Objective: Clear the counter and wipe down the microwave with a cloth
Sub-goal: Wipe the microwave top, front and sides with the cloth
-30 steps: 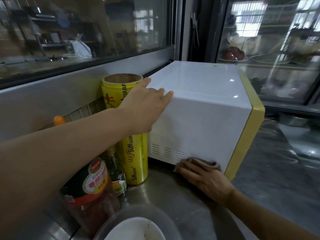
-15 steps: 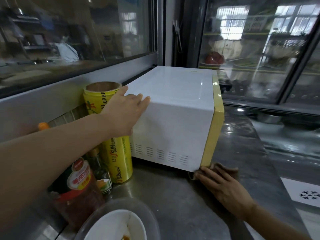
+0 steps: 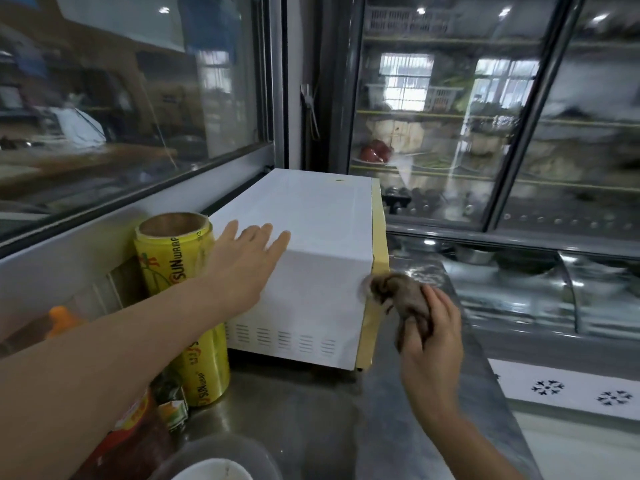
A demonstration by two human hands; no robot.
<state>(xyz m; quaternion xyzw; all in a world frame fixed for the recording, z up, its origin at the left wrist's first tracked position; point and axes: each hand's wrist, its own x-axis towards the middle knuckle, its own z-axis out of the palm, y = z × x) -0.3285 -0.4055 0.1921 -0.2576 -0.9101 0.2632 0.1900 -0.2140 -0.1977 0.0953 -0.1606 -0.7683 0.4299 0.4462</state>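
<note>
A white microwave with a yellow front frame stands on the steel counter, its side facing me. My left hand lies flat with fingers spread on the top near corner of the microwave. My right hand grips a crumpled brown cloth, which touches the yellow front corner of the microwave about halfway up.
A tall yellow cling-wrap roll stands left of the microwave. Sauce bottles, an orange cap and a bowl crowd the near left. A glass-door fridge stands behind, and the counter edge runs along the right.
My right hand lifted the cloth from the microwave's bottom edge on the counter up to its yellow front corner. The left hand stayed on top. The view shifted right.
</note>
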